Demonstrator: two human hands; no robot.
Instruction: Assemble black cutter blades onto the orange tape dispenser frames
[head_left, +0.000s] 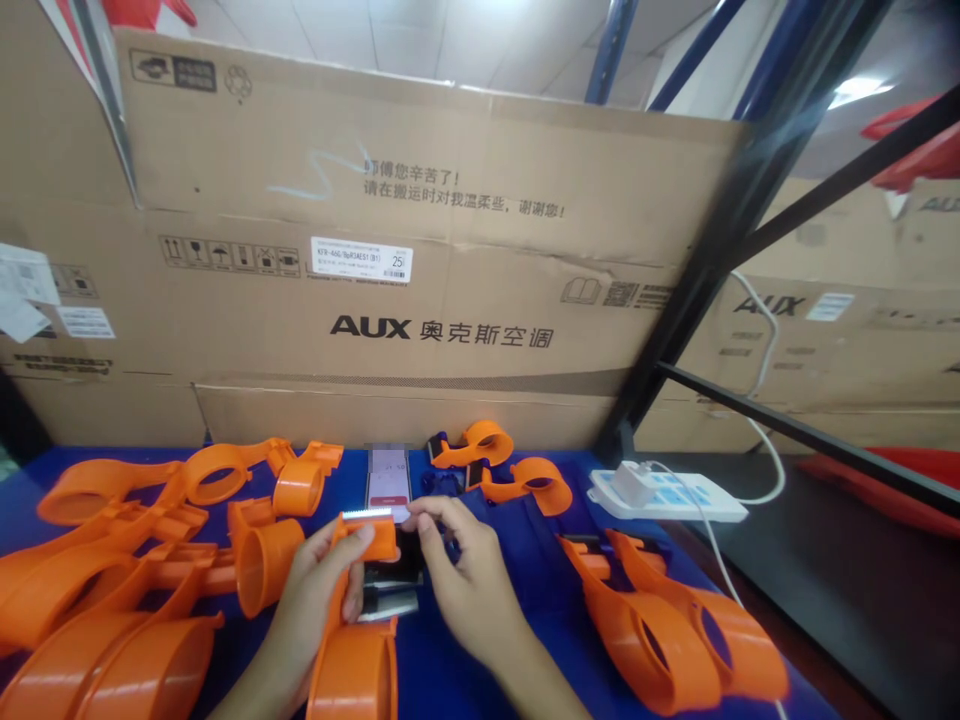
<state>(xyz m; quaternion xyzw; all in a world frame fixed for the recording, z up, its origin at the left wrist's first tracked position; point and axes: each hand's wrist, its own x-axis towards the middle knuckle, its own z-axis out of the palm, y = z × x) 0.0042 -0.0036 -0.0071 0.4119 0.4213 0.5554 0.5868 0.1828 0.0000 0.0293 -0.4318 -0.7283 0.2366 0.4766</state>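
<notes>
The orange tape dispenser is gripped in the left hand above the blue tabletop. Beside its serrated blade, the right hand is held with thumb and forefinger close together; whether anything is pinched cannot be told. Beyond, a phone is seen; other dispensers are spread to both sides.

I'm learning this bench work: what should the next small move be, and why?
Perhaps bring the right hand to the serrated strip and check its seating: the left hand holds the orange tape dispenser steady, the strip lies along its head, and the right fingertips are close to one end.
</notes>
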